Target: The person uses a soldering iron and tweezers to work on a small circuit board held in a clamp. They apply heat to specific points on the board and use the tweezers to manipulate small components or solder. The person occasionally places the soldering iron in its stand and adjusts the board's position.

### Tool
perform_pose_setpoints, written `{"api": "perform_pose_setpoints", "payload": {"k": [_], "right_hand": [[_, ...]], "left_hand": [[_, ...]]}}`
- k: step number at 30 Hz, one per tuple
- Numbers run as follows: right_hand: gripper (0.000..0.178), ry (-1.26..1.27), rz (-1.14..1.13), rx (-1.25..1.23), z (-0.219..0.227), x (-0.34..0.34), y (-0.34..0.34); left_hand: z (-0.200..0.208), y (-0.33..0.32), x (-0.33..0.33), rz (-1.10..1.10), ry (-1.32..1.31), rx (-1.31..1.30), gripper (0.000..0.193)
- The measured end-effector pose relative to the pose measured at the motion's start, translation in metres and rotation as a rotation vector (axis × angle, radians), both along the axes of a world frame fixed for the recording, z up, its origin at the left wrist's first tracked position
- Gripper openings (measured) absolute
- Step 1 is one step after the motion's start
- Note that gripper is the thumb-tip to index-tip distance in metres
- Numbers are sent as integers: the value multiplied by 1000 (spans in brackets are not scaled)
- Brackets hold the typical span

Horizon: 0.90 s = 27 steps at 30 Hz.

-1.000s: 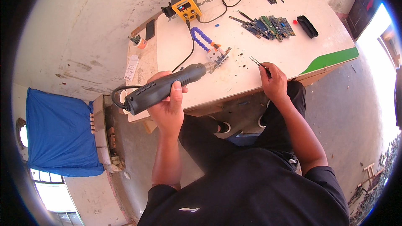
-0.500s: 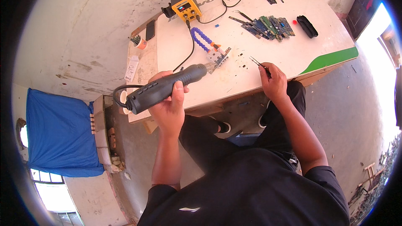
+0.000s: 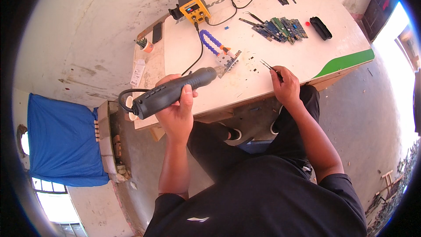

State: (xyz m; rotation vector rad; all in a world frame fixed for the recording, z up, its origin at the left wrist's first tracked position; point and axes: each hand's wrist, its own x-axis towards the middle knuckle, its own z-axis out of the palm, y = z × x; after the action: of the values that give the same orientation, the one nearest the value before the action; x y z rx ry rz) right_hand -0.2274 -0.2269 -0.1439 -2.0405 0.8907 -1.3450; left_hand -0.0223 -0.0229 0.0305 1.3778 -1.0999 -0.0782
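My left hand (image 3: 177, 107) grips a thick black hot-air wand (image 3: 173, 91) whose nozzle points at a small circuit board (image 3: 229, 60) held by a blue jointed clamp arm (image 3: 211, 40) on the white table (image 3: 280, 57). My right hand (image 3: 286, 87) pinches thin metal tweezers (image 3: 268, 66), tips resting on the table right of the board. A black cable runs from the wand to the yellow and black station (image 3: 193, 5) at the back.
Several green circuit boards (image 3: 280, 27) and a black case (image 3: 320, 27) lie at the back right. A phone (image 3: 157, 32), a small cup (image 3: 144, 44) and a white tube (image 3: 137, 72) sit at the left edge. A blue cloth (image 3: 61, 140) hangs at the left.
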Motion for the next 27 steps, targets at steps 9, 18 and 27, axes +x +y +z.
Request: {"api": "perform_pose_setpoints", "payload": {"k": [9,18,27], "right_hand": [[10,-1,-5,-10,-1,0,0],[10,14,-12,10,-3,0,0],[10,0,-9,-8,-4,0,-2]], "left_hand": [[-2,1,2,21,17,-5,32],[0,2,-2,26,22,-13,32],[3,3,-8,14,24,4,33]]}}
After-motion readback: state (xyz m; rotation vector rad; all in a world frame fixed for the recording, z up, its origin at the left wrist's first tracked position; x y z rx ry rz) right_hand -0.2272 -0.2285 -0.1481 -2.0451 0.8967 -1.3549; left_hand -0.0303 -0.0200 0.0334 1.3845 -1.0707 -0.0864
